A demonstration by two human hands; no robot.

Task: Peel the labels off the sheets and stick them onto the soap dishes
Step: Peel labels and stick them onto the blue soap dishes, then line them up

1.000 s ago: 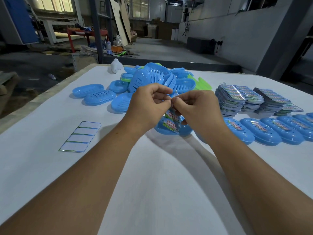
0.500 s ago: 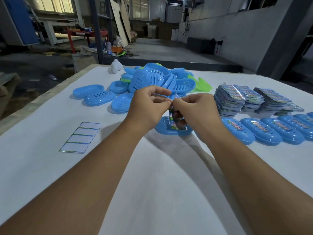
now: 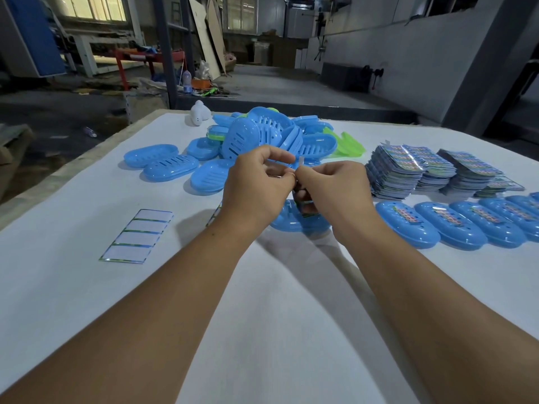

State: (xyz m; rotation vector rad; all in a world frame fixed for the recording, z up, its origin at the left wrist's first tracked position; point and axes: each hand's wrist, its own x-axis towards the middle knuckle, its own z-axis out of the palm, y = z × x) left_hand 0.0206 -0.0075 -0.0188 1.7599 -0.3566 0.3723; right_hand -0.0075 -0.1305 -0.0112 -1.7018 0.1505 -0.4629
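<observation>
- Nearest us, our two bare forearms reach out over the white counter (image 3: 262, 330).
- Our left hand (image 3: 256, 188) and right hand (image 3: 332, 193) meet at the fingertips, raised above the counter.
- Both grips are clenched in a pinch on a label sheet (image 3: 303, 196), thumb against forefinger on each side; a small pale tab pokes up between the two hands. Most of the sheet hangs hidden behind our fingers, so we cannot tell how far a label is lifted.
- Directly under our hands lies a blue dish (image 3: 291, 221), bottom up on the counter.
- Left of us, well apart from the hands, lies a spent sheet (image 3: 137, 236) of blank white panels with green edges.
- Another sheet edge (image 3: 216, 214) peeks out just beside our left wrist.
- To the right, a row of labelled dishes (image 3: 449, 225) runs away toward the counter's right edge, each with a colourful label on top, each just beside the next.
- Behind that row stand the sheet stacks (image 3: 408, 170), several piles side by side.
- Further off, in the middle, sits the dish heap (image 3: 262, 135), blue pieces piled loosely, with three dishes (image 3: 172, 164) lying singly at its left.
- A green piece (image 3: 350, 145) sticks out at the heap's right.
- A small white figure (image 3: 199, 112) stands near the far edge of the counter.
- Beyond the counter we see a dim workshop floor, a red frame (image 3: 137, 58) and leaning boards (image 3: 208, 33).
</observation>
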